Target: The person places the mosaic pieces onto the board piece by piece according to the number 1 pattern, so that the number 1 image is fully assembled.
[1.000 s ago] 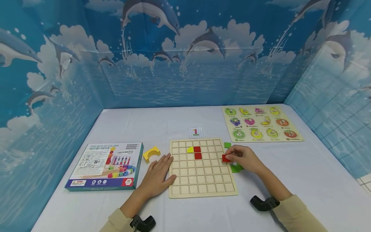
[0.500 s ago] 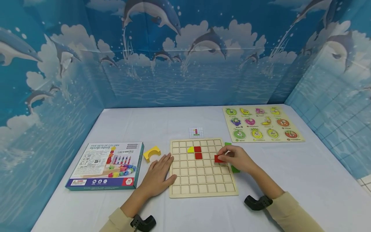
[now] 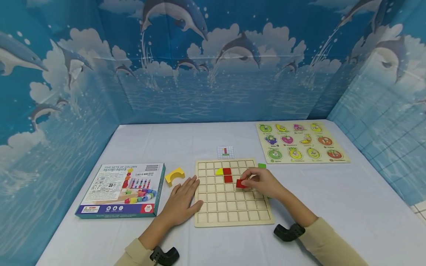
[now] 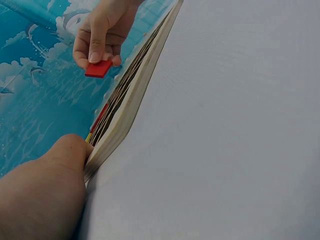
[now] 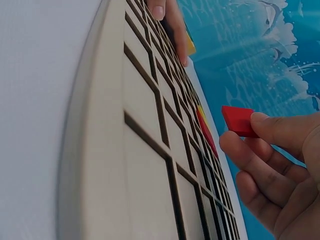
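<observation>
My right hand (image 3: 263, 181) pinches a red square tile (image 3: 241, 183) between thumb and fingers, above the right half of the wooden grid board (image 3: 233, 206). In the right wrist view the red tile (image 5: 239, 121) is raised clear of the board's slats. My left hand (image 3: 181, 201) lies with fingers stretched along the board's left edge, thumb on its rim. In the grid sit two red tiles (image 3: 227, 175), one below the other, and a yellow piece (image 3: 219, 171) to the left of the upper one. A small pattern card (image 3: 225, 152) lies just behind the board.
A boxed toy set (image 3: 121, 190) lies at the left, with a yellow arch block (image 3: 174, 176) beside it. A green tile (image 3: 261, 166) shows at the board's right edge; other green is mostly hidden by my right hand. A fruit puzzle board (image 3: 301, 142) lies back right.
My right hand has carried the red tile leftward from the board's right edge to over the grid, towards the placed red tiles. The left hand stays where it was.
</observation>
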Motion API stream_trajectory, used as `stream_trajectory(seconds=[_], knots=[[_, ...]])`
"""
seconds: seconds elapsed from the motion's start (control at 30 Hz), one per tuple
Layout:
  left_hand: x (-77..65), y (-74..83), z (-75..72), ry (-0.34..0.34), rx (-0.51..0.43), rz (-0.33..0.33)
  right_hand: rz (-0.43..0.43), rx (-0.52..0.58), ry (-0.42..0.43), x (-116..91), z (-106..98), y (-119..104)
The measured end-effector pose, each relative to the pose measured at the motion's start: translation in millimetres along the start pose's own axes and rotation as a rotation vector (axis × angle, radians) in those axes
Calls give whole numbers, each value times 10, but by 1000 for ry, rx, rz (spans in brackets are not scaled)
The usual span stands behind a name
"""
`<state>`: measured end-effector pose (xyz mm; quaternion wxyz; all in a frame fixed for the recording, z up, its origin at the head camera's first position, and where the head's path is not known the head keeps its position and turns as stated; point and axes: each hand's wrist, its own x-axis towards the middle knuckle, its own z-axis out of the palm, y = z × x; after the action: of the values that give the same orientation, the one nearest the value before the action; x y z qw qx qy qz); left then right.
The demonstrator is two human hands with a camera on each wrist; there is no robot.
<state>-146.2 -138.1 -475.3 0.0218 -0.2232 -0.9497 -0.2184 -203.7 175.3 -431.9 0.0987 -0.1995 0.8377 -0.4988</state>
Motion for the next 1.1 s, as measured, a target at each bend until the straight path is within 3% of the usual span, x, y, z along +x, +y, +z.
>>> stream_trajectory(seconds=[0.63, 1.1], knots=[[-1, -2, -1, 0, 1, -1, -70, 46, -90, 103, 179, -14], [-2, -18, 5, 2, 6, 6, -61, -90, -54, 180, 278, -4]])
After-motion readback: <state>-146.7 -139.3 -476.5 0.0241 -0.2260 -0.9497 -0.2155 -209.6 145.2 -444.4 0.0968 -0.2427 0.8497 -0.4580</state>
